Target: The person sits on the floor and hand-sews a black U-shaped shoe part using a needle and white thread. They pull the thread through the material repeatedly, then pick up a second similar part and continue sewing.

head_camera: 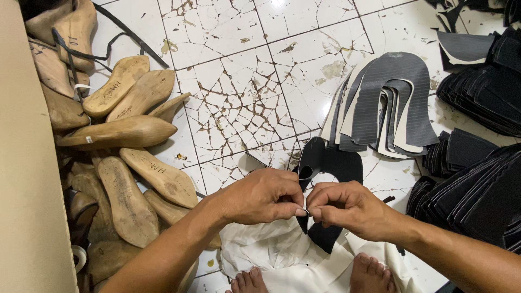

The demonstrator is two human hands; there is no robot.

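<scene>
We bring our left hand (260,196) and right hand (347,209) together near centre, knuckles up, fingertips pinched shut on the black shoe-upper piece (331,165) hanging between them above a white sheet (282,255). Wooden shoe lasts (130,163) crowd the left edge, striped cut uppers (388,103) and black stacks (477,184) the right; cracked tile floor (239,97) lies open beyond.

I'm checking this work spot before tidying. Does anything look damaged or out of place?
The white floor tiles are badly cracked, with chipped, stained patches. Wooden shoe lasts lie in a loose heap at left. Both hands pinch a black shoe upper piece, which looks intact.
</scene>
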